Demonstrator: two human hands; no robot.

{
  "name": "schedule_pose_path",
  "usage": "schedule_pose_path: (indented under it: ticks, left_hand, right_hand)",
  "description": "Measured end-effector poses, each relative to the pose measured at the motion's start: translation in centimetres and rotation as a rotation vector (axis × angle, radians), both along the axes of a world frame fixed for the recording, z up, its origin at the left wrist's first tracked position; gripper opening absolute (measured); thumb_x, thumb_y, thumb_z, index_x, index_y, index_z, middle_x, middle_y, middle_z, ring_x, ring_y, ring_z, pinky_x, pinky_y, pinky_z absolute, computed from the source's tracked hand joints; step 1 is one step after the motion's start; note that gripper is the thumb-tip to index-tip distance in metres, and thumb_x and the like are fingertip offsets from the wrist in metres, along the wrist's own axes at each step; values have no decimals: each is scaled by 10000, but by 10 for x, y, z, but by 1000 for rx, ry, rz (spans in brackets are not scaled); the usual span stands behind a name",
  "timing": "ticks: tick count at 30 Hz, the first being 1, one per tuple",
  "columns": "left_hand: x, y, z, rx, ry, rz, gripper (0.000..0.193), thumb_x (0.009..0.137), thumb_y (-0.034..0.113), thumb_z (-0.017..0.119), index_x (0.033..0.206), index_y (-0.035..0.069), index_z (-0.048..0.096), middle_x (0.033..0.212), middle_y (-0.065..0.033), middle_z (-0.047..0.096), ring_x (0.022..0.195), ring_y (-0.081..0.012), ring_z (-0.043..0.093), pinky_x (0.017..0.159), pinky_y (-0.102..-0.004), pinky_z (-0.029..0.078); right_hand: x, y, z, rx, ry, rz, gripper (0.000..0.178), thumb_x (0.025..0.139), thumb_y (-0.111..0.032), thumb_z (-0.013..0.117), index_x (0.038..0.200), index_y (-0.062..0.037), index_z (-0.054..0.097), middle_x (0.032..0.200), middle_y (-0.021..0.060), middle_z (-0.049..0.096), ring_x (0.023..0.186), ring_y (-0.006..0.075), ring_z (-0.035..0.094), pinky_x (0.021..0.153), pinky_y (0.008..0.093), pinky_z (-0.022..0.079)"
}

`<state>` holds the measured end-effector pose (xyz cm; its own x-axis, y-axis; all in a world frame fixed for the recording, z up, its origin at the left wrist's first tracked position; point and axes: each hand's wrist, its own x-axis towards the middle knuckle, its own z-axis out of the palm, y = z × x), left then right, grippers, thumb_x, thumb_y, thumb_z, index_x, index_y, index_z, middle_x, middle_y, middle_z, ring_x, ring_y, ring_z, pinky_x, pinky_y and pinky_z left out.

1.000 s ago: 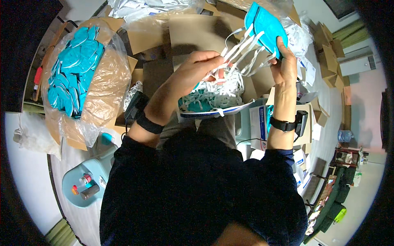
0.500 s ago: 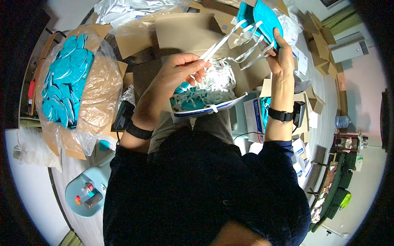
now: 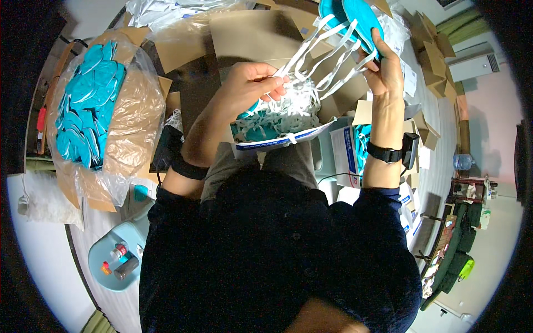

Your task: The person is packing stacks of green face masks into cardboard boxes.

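Note:
My right hand is closed on a couple of teal face masks, held up at the top right with white straps trailing from them. With its thumb and fingers pinched, my left hand grips the white straps, which run between both hands. Below, a white and blue box stands by my legs. Inside it lie a tangled heap of white straps and some teal pieces.
At the left, many teal masks fill a plastic-lined carton. A brown carton stands ahead, and another white-blue box with teal masks is at the right. A pale blue stool holds a bottle.
My right hand has shifted slightly right with the masks, and the straps now stretch straighter toward my left hand. The left hand stays nearly in place, pinching them.

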<state>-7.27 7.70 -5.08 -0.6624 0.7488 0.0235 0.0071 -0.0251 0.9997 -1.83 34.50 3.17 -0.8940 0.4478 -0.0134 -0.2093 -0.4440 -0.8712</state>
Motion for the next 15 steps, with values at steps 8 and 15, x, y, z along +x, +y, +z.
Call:
schedule_pose_path:
  ticks: [8,15]
  left_hand:
    - [-3,-1,-1,-30,-2,-7,246,922,170,602,1084,-10,643,899,-65,681,778,-103,627,689,-221,491]
    - [10,9,11,-29,479,554,358,797,198,747,1110,60,645,1049,-87,666,948,-174,616,821,-306,471]
  right_hand:
    - [1,-5,3,-80,1,13,188,890,-148,654,966,12,589,851,122,635,557,92,474,338,163,237]
    - [7,-32,9,117,-59,-4,192,867,-211,682,869,-45,585,733,36,599,454,70,411,442,201,374]
